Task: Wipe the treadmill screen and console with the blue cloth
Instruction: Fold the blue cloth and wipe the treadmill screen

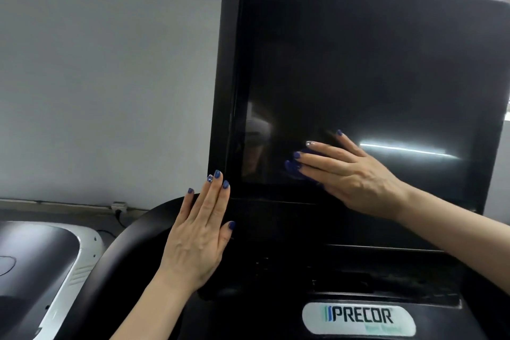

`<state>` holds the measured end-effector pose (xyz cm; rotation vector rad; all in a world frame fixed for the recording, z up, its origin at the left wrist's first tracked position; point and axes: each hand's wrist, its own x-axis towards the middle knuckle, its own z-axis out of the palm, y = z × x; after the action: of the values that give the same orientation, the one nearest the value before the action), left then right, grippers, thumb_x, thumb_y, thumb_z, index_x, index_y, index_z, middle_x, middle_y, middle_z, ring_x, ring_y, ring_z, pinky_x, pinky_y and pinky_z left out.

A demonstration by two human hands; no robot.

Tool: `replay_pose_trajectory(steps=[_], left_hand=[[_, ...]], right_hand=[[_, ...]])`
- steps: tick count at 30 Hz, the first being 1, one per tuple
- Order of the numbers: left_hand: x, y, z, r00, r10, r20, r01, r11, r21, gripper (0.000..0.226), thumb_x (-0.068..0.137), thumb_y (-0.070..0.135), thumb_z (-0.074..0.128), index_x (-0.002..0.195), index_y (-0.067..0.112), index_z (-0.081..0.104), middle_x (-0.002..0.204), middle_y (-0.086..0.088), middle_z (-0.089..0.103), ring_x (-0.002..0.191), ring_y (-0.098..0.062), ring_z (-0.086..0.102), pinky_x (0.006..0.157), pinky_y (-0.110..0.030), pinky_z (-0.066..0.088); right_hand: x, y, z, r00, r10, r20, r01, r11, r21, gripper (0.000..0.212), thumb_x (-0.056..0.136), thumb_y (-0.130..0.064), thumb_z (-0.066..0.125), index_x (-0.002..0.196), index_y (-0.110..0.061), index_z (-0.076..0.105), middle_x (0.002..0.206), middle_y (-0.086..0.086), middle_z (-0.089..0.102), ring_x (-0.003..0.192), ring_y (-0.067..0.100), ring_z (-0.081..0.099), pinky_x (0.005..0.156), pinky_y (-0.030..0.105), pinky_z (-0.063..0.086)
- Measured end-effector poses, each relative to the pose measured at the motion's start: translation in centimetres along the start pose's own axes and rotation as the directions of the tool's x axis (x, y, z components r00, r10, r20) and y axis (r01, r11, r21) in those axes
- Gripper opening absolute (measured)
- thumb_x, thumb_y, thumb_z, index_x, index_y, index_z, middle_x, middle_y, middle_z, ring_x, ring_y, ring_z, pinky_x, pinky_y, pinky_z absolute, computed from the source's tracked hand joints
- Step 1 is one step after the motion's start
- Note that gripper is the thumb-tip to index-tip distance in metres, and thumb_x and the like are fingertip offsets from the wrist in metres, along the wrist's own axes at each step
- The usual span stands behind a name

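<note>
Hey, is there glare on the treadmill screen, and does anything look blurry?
Head view: a bright streak of glare crosses the screen just right of the right hand, with fainter reflections at lower left; the blue cloth is slightly smeared; the Precor label has soft small print.

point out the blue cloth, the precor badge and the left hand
blue cloth [296, 170], head view, bunched edge showing past the right hand's fingertips
precor badge [358, 319], head view, middle of the white label
left hand [197, 234], head view, back of the hand

Right hand [356, 174] presses blue cloth [296, 170] on screen [358, 77] (dark, reflective).
</note>
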<state>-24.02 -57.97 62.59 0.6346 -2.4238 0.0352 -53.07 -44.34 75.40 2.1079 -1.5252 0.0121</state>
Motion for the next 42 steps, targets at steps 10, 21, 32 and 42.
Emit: replay_pose_trajectory(steps=[10, 21, 32, 42], left_hand=[[-0.2, -0.6, 0.0, 0.999, 0.027, 0.048, -0.026, 1.0, -0.011, 0.065, 0.106, 0.039, 0.027, 0.16, 0.012, 0.003, 0.168, -0.009, 0.005, 0.154, -0.021, 0.012, 0.124, -0.043, 0.01], [-0.4, -0.4, 0.1, 0.999, 0.012, 0.033, -0.011, 0.999, -0.049, 0.061, 0.108, 0.04, 0.02, 0.159, 0.01, 0.008, 0.167, -0.009, 0.006, 0.154, -0.022, 0.011, 0.124, -0.043, 0.011], [-0.4, -0.5, 0.2, 1.0, 0.012, 0.023, -0.01, 0.997, -0.081, 0.06, 0.108, 0.04, 0.021, 0.158, 0.009, 0.012, 0.167, -0.009, 0.007, 0.154, -0.021, 0.013, 0.124, -0.042, 0.012], [-0.5, -0.7, -0.2, 0.998, 0.022, 0.059, -0.018, 0.998, -0.066, 0.059, 0.107, 0.038, 0.02, 0.158, 0.008, 0.013, 0.167, -0.009, 0.01, 0.153, -0.021, 0.013, 0.123, -0.043, 0.012]], right_hand=[[0.5, -1.4, 0.7, 0.993, -0.113, 0.025, 0.113, 0.994, 0.004, 0.044, 0.103, -0.025, 0.038, 0.146, -0.022, 0.046, 0.156, -0.01, 0.033, 0.147, 0.016, 0.026, 0.122, 0.048, 0.01], [1.6, -3.1, 1.0, 0.989, -0.146, 0.034, 0.146, 0.989, -0.005, 0.042, 0.105, -0.027, 0.033, 0.145, -0.022, 0.047, 0.155, -0.009, 0.036, 0.147, 0.017, 0.027, 0.122, 0.051, 0.012], [2.3, -5.2, 1.6, 0.992, -0.122, 0.002, 0.122, 0.992, -0.004, 0.046, 0.1, -0.027, 0.044, 0.146, -0.024, 0.045, 0.155, -0.01, 0.036, 0.147, 0.016, 0.026, 0.121, 0.053, 0.013], [4.2, -8.7, 2.9, 0.998, 0.04, -0.056, -0.038, 0.998, 0.049, 0.044, 0.104, -0.023, 0.032, 0.147, -0.021, 0.044, 0.157, -0.008, 0.033, 0.148, 0.018, 0.023, 0.121, 0.053, 0.012]])
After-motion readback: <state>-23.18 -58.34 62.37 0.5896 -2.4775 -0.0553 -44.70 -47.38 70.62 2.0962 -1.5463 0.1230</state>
